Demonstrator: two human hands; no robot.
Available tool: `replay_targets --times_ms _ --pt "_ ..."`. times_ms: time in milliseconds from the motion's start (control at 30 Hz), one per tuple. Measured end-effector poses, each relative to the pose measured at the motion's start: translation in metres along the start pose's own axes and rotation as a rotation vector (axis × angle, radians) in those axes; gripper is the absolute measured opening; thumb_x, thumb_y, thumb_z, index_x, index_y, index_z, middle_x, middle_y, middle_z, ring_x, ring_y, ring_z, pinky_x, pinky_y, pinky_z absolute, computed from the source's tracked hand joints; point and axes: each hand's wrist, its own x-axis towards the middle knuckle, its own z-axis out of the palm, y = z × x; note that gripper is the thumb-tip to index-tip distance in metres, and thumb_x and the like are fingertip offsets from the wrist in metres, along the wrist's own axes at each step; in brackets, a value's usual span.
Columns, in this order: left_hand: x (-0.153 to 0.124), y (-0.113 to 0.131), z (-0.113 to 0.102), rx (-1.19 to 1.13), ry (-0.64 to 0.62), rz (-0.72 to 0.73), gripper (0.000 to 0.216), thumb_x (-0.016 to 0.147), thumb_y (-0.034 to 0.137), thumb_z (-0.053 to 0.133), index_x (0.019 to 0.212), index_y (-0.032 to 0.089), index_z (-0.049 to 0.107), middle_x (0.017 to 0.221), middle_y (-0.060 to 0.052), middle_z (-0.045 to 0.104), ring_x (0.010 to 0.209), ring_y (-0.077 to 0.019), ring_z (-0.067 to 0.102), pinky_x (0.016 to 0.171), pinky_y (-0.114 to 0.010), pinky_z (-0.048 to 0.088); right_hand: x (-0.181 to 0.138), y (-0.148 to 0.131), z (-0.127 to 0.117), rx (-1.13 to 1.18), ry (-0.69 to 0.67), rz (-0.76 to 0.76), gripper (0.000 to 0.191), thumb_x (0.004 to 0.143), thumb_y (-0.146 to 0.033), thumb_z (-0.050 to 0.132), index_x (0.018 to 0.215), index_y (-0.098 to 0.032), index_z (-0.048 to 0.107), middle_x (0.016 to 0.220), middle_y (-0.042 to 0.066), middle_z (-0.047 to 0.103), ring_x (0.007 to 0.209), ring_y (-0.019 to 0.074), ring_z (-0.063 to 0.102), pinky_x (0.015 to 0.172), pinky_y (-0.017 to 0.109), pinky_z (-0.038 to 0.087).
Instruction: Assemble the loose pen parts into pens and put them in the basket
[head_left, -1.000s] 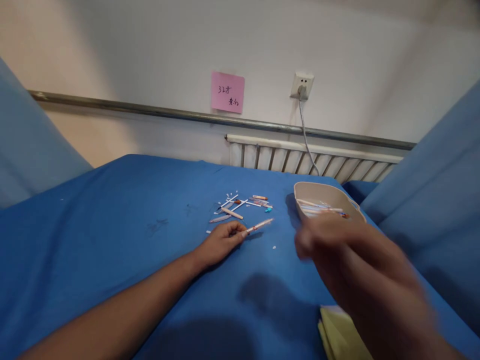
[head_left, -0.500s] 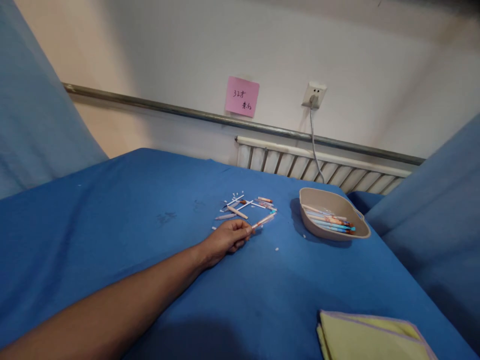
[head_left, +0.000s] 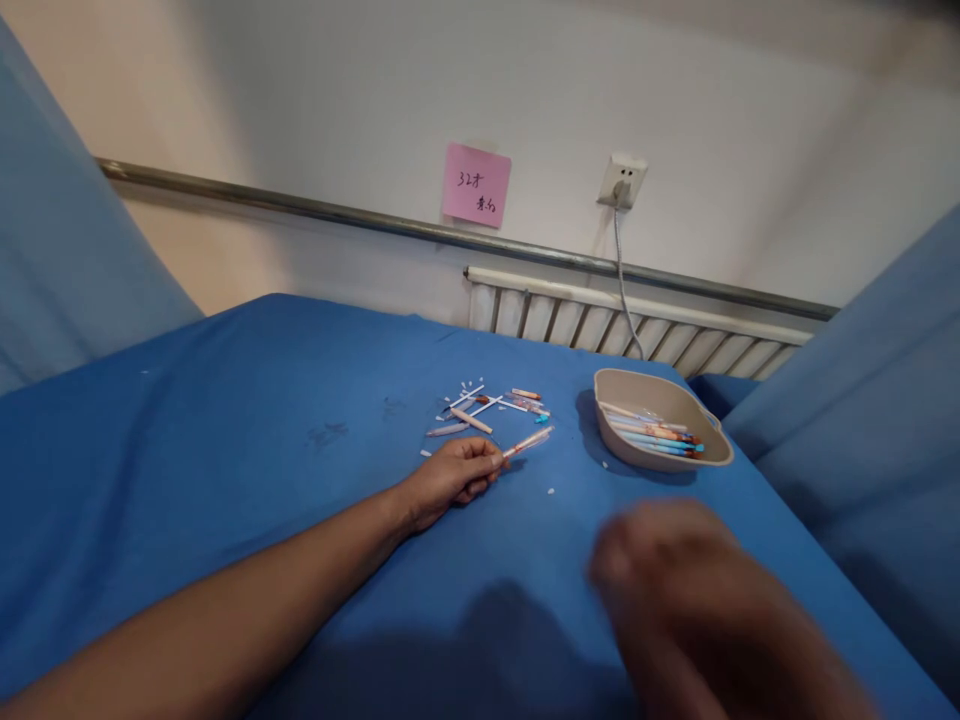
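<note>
My left hand [head_left: 450,475] rests on the blue cloth with its fingers closed on a thin pink pen [head_left: 527,442] that points up and right. Just beyond it lies a small heap of pen parts [head_left: 487,405]: tubes, refills and tiny white bits. A beige tray [head_left: 660,455] to the right holds several pens. My right hand [head_left: 697,610] is low in the foreground, close to the camera and smeared by motion, so its fingers cannot be read.
The blue cloth [head_left: 225,450] covers the whole work surface. Blue fabric rises at the left [head_left: 67,250] and right [head_left: 877,380]. Behind are a white radiator [head_left: 622,325], a wall socket with cable [head_left: 621,180], a pink note [head_left: 476,185] and a metal rail.
My right hand left the view half a second ago and is back now, blurred, in the lower right, covering the yellow cloth. My left hand keeps hold of the pen in the same spot.
</note>
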Motion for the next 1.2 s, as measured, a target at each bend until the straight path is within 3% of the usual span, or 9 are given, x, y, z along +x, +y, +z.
replay_targets --times_ms 67,167,233,333,433,667,867,1033,1200 --pt "-0.001 -0.001 0.001 0.057 -0.014 0.040 0.028 0.077 0.042 0.058 0.078 0.015 0.052 0.060 0.005 0.047 0.043 -0.0044 0.032 0.039 -0.018 0.019 0.043 0.006 0.033 0.030 -0.158 -0.028 0.015 0.085 -0.027 0.055 0.092 -0.017 0.064 0.084 0.006 0.066 0.085 0.0161 0.063 0.079 0.035 0.054" --pt "-0.002 -0.001 0.003 0.193 -0.031 0.110 0.028 0.077 0.043 0.058 0.074 0.015 0.053 0.056 0.006 0.045 0.046 -0.0062 0.036 0.043 -0.019 0.025 0.054 0.035 0.076 0.085 -0.470 -0.094 0.026 0.084 -0.021 0.056 0.109 -0.019 0.058 0.107 0.012 0.062 0.105 0.0237 0.055 0.090 0.045 0.045" --pt "-0.004 0.001 0.004 0.316 -0.043 0.153 0.029 0.077 0.043 0.057 0.075 0.015 0.055 0.057 0.005 0.047 0.051 -0.0081 0.041 0.048 -0.020 0.030 0.042 0.055 0.093 0.112 -0.641 -0.084 0.028 0.084 -0.020 0.055 0.112 -0.018 0.054 0.107 0.012 0.062 0.102 0.0236 0.056 0.085 0.041 0.046" --pt "-0.008 0.006 0.004 0.547 -0.055 0.238 0.025 0.080 0.040 0.053 0.083 0.015 0.059 0.070 0.001 0.056 0.065 -0.0122 0.050 0.059 -0.022 0.038 0.025 0.071 0.103 0.187 -0.767 -0.040 0.016 0.089 -0.018 0.045 0.102 -0.019 0.055 0.089 0.007 0.063 0.083 0.0185 0.059 0.073 0.031 0.046" --pt "-0.013 0.011 0.003 0.759 -0.045 0.326 0.023 0.081 0.032 0.052 0.098 0.019 0.059 0.087 -0.001 0.061 0.080 -0.0163 0.055 0.070 -0.025 0.041 0.021 0.071 0.103 0.244 -0.777 -0.025 0.013 0.091 -0.020 0.044 0.100 -0.019 0.053 0.088 0.006 0.063 0.080 0.0169 0.059 0.071 0.028 0.045" --pt "-0.022 0.013 0.010 0.999 0.014 0.337 0.029 0.084 0.031 0.048 0.113 0.024 0.049 0.099 -0.002 0.063 0.086 -0.0192 0.059 0.071 -0.027 0.043 0.020 0.066 0.104 0.253 -0.737 0.010 0.014 0.091 -0.027 0.046 0.096 -0.019 0.056 0.083 0.005 0.064 0.075 0.0161 0.060 0.066 0.026 0.043" --pt "-0.027 0.014 0.014 1.095 0.015 0.393 0.030 0.088 0.031 0.043 0.116 0.023 0.044 0.103 -0.004 0.063 0.092 -0.0207 0.059 0.078 -0.031 0.044 0.016 0.069 0.111 0.357 -0.700 0.130 0.017 0.090 -0.031 0.049 0.089 -0.019 0.062 0.078 0.003 0.065 0.070 0.0138 0.059 0.064 0.024 0.042" --pt "-0.024 0.009 0.014 1.111 0.002 0.400 0.024 0.091 0.035 0.040 0.108 0.022 0.049 0.098 -0.004 0.063 0.088 -0.0204 0.060 0.075 -0.030 0.043 0.016 0.066 0.114 0.424 -0.757 0.314 0.021 0.088 -0.034 0.051 0.080 -0.019 0.063 0.070 0.000 0.064 0.066 0.0132 0.058 0.061 0.023 0.041" --pt "-0.019 0.011 0.012 1.052 0.034 0.356 0.028 0.093 0.040 0.034 0.099 0.021 0.053 0.094 -0.005 0.064 0.084 -0.0195 0.059 0.071 -0.029 0.042 0.019 0.063 0.109 0.383 -0.665 0.288 0.015 0.084 -0.027 0.055 0.096 -0.019 0.054 0.086 0.003 0.062 0.072 0.0144 0.057 0.065 0.026 0.043"
